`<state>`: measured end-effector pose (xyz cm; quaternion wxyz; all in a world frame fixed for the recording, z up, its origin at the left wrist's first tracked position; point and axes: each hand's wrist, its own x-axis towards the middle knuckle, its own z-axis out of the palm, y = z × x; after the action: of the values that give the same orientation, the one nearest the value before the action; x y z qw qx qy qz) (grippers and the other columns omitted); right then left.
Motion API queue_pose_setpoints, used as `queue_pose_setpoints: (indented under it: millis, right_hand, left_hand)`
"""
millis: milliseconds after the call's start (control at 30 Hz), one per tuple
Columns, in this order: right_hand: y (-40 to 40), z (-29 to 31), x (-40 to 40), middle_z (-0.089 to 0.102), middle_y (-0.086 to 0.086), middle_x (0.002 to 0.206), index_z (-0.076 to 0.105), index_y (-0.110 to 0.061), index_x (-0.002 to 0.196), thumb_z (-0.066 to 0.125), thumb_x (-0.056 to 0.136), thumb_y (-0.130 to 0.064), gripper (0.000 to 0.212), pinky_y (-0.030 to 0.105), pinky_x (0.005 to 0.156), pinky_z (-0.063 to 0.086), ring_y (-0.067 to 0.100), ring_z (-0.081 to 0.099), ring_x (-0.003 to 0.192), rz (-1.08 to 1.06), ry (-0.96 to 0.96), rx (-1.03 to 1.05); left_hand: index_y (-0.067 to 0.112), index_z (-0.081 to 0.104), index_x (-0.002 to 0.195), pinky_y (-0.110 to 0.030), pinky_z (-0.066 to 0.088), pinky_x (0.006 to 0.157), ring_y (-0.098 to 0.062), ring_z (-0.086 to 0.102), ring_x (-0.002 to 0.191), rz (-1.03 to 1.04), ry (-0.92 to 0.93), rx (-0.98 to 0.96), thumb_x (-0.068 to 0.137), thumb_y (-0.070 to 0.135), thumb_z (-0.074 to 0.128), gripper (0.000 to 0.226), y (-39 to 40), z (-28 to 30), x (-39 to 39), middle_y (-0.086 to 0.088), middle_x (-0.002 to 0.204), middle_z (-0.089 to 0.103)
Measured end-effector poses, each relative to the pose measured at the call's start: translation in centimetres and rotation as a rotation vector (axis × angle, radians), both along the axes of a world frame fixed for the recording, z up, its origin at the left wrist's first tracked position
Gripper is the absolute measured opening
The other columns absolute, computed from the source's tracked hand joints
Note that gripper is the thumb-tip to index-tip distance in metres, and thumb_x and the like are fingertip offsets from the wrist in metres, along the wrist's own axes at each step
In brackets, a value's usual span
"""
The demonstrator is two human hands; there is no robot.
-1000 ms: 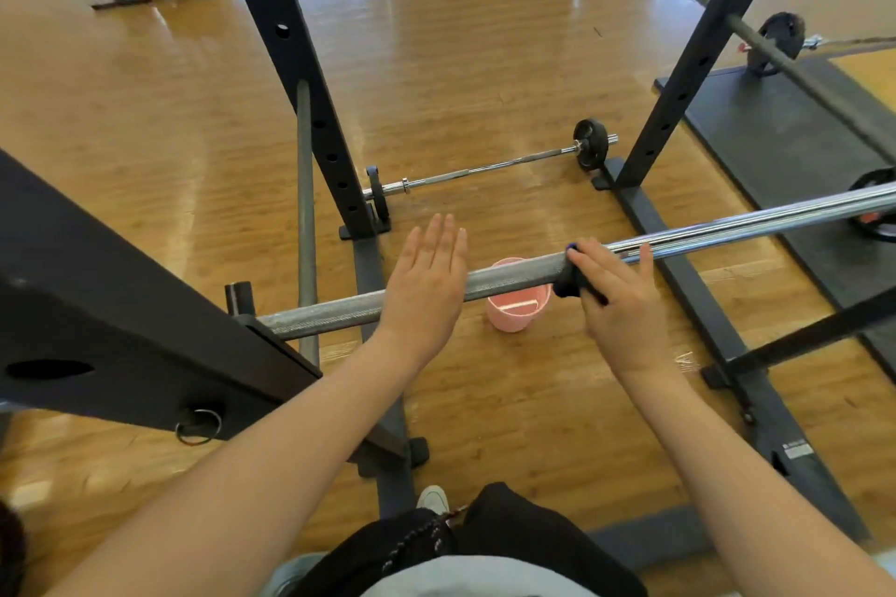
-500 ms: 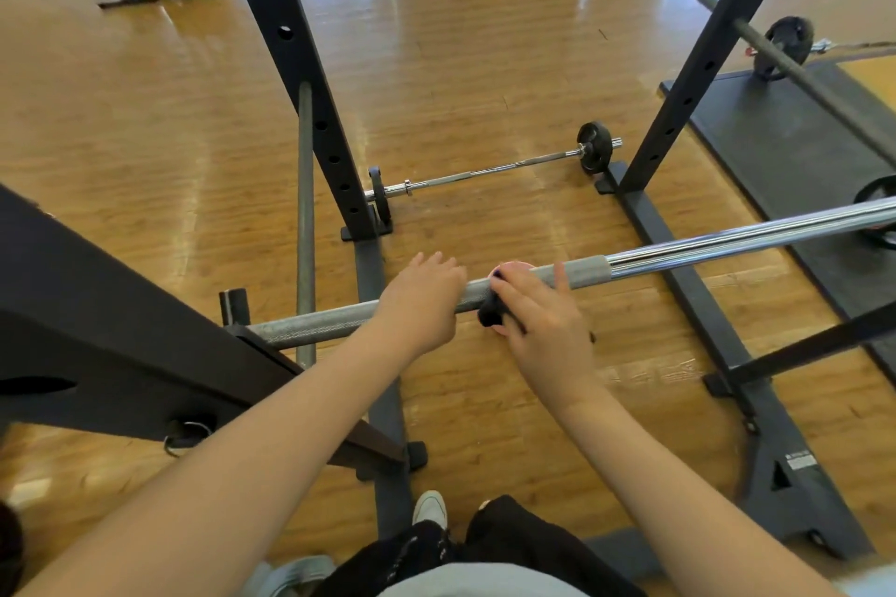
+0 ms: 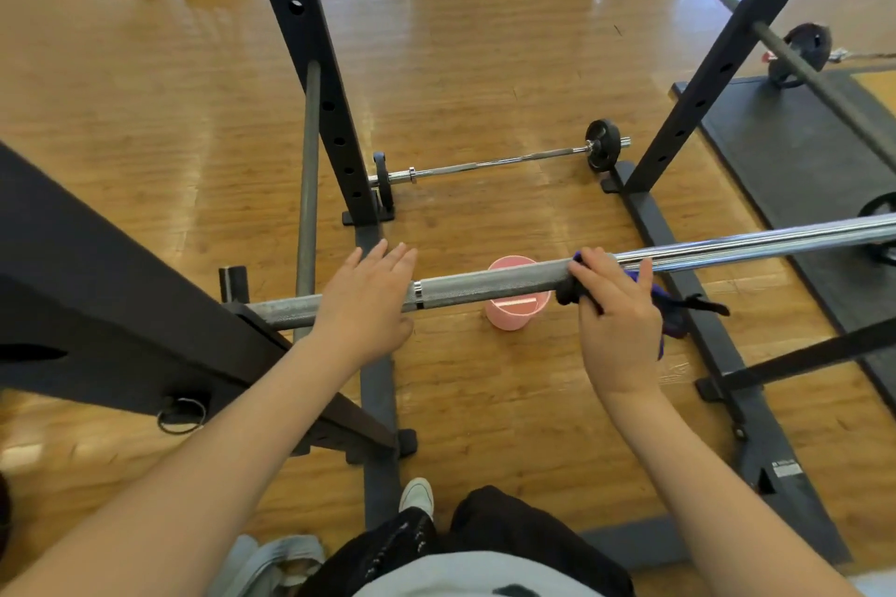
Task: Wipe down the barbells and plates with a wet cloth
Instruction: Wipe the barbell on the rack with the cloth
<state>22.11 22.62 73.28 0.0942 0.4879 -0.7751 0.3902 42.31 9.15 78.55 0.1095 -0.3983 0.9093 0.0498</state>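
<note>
Here, a long steel barbell [image 3: 485,285] lies across the view at waist height, resting on a black squat rack [image 3: 310,78]. Its near-left stretch is dull grey and knurled; to the right it turns to smooth, bright chrome. The right hand [image 3: 618,320] presses a dark blue-purple cloth [image 3: 666,305] against the bar where the knurling meets the chrome, its fingers curled over the top with the cloth wrapped beneath and hanging down at the right side. The left hand [image 3: 368,305] rests flat on the knurled part near the rack's hook, fingers straight and relaxed, gripping nothing. Between the two hands, below the bar, a small round pink bucket [image 3: 516,301] stands on the glossy wooden floor [image 3: 485,63]. Beyond it a second, thinner barbell [image 3: 494,162] lies on the floor between the rack's two uprights, with a small black plate [image 3: 602,151] at each end. To the right lies a black rubber mat [image 3: 800,160], with another plate-loaded bar at its far edge. At the bottom, a white shoe [image 3: 416,497] shows beside the rack's base rail.
</note>
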Motion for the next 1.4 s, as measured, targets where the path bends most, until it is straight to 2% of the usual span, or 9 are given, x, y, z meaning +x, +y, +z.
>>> queue_pose_setpoints:
  millis: [167,300,400,600,767,967,1100,1233,1400]
  right_hand:
    - [-3.5,-0.3,7.1,0.069,0.016,0.108,0.072,0.0,0.096,0.07,0.07,0.014,0.03,0.055,0.108,0.023,0.032,0.064,0.105,0.212,0.062,-0.016]
    - [-3.4,0.1,6.5,0.069,0.014,0.108,0.072,-0.002,0.1,0.058,0.083,-0.003,0.022,0.056,0.102,0.032,0.028,0.065,0.104,0.334,0.118,-0.031]
    - [-2.9,1.0,4.7,0.068,0.013,0.113,0.066,0.0,0.113,0.074,0.073,0.007,0.042,0.056,0.104,0.028,0.022,0.062,0.108,0.358,0.123,0.01]
    - [-3.0,0.7,6.4,0.066,0.015,0.116,0.066,0.001,0.113,0.07,0.074,0.001,0.039,0.045,0.111,0.02,0.027,0.06,0.112,0.26,0.034,0.03]
    - [-6.5,1.5,10.3,0.071,0.016,0.096,0.071,0.003,0.096,0.075,0.07,0.004,0.027,0.057,0.102,0.027,0.028,0.069,0.089,0.416,0.124,-0.012]
    - [-9.7,1.4,14.7,0.072,0.014,0.094,0.071,0.001,0.095,0.082,0.061,0.009,0.037,0.055,0.1,0.031,0.025,0.069,0.088,0.658,0.201,0.011]
    - [-7.9,1.2,11.5,0.07,0.011,0.107,0.071,-0.004,0.103,0.082,0.061,0.008,0.046,0.055,0.106,0.025,0.024,0.068,0.098,0.676,0.257,0.063]
    - [-6.7,0.9,10.6,0.069,0.012,0.109,0.072,-0.004,0.103,0.081,0.065,0.008,0.041,0.055,0.106,0.027,0.026,0.066,0.103,0.615,0.226,0.033]
    - [-8.4,0.9,13.4,0.071,0.016,0.098,0.072,0.001,0.095,0.078,0.068,0.009,0.028,0.057,0.103,0.029,0.027,0.069,0.092,0.618,0.178,-0.03]
  left_hand:
    - [0.016,0.005,0.152,-0.034,0.004,0.117,-0.018,0.004,0.146,0.009,0.026,-0.004,0.091,0.03,0.057,0.081,0.1,0.0,0.0,-0.001,0.159,0.009]
    - [0.018,0.007,0.152,-0.034,0.005,0.117,-0.017,0.006,0.146,0.019,0.034,-0.018,0.091,0.029,0.057,0.079,0.1,-0.1,0.0,0.001,0.159,0.012]
    - [0.016,0.002,0.152,-0.036,0.002,0.117,-0.019,0.005,0.146,0.022,0.038,-0.04,0.092,0.028,0.055,0.08,0.2,0.0,0.2,-0.001,0.159,0.01]
    - [0.005,-0.014,0.148,-0.039,-0.007,0.115,-0.029,-0.012,0.145,0.381,0.094,-0.158,0.095,0.044,0.044,0.088,3.7,-0.4,3.1,-0.014,0.158,-0.01]
    - [0.004,-0.04,0.13,-0.034,-0.013,0.112,-0.026,-0.031,0.136,0.447,0.139,-0.117,0.096,0.037,0.041,0.094,6.8,-1.9,5.7,-0.013,0.146,-0.036]
    - [0.001,-0.037,0.128,-0.033,-0.01,0.111,-0.027,-0.034,0.134,0.495,0.24,-0.094,0.095,0.034,0.042,0.092,7.9,-3.1,6.1,-0.015,0.134,-0.047]
    - [-0.002,-0.03,0.131,-0.033,-0.004,0.114,-0.028,-0.029,0.135,0.483,0.215,-0.09,0.091,0.031,0.048,0.094,7.6,-2.9,6.2,-0.021,0.138,-0.041]
    - [-0.012,0.028,0.133,-0.039,0.04,0.1,-0.039,0.041,0.131,0.471,0.245,-0.148,0.05,0.025,0.084,0.107,7.4,-3.1,6.3,-0.029,0.143,0.031]
    - [-0.006,0.029,0.135,-0.041,0.035,0.105,-0.038,0.039,0.133,0.445,0.125,-0.211,0.056,0.033,0.081,0.102,7.5,-3.3,6.2,-0.028,0.144,0.028]
